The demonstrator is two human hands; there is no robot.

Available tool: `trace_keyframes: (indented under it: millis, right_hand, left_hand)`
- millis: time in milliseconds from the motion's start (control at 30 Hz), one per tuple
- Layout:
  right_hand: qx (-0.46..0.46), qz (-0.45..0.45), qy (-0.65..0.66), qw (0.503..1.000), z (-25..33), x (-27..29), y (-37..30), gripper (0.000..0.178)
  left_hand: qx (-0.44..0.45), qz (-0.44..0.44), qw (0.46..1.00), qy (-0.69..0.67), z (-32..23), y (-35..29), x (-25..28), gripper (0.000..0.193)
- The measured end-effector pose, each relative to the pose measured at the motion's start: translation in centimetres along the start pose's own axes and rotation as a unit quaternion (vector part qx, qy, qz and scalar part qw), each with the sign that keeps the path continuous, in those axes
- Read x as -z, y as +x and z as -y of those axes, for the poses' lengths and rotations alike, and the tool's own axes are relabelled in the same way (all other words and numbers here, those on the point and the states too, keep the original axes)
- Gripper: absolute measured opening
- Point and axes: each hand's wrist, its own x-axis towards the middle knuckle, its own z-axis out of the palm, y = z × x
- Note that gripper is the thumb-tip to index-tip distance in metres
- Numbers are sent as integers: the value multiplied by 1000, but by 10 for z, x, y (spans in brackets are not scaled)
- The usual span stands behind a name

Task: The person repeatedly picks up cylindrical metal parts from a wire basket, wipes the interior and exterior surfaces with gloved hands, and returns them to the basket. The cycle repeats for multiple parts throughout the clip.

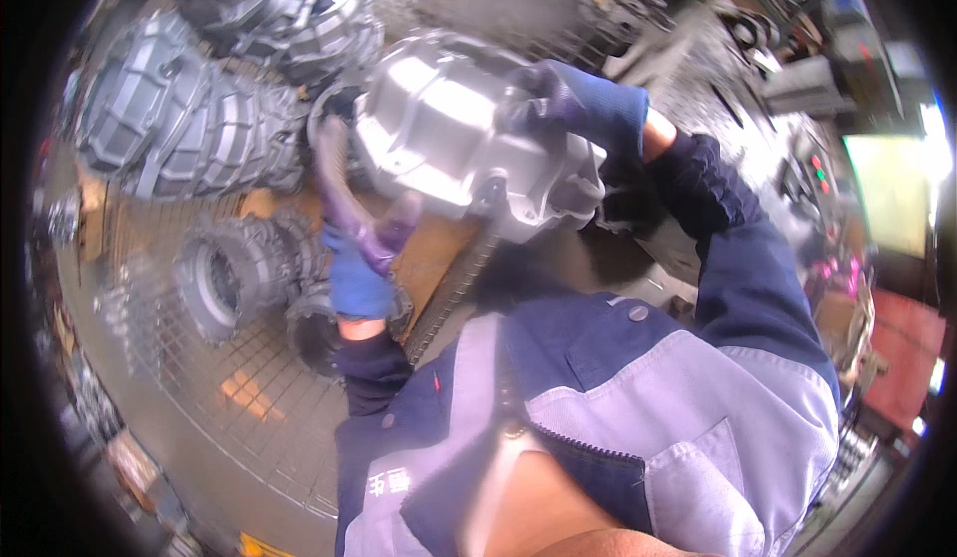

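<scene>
A large silver cast-metal housing (444, 123), ribbed and bell-shaped with a flanged edge, is raised in front of my chest. My right hand (553, 103), in a dark purple and blue glove, grips its right side; some of the fingers are lost against the metal. On the housing's left, my left hand (361, 203) wears the same kind of glove. Its fingers stretch upward and its thumb stands out to the right. Whether the left fingertips touch the housing's edge, I cannot tell.
Stacked ribbed grey housings (184, 113) fill the upper left. Ring-shaped castings (219, 278) lie on a wire-mesh surface (249, 407) at the left, with brown cardboard (434, 258) beside them. Metal machinery (698, 68) stands at the upper right, and a red panel (902, 353) at the far right.
</scene>
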Motion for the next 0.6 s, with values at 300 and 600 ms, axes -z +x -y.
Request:
trace_keyframes:
  millis: [300,600]
  right_hand:
    - [-108,4,-287,952,88,-12,-153,44]
    - [-262,-34,-493,829,25,54,-248,34]
  left_hand:
    - [-171,116,971,122,-120,-32,-68,99]
    - [-134,57,988,48,-134,-83,-304,109]
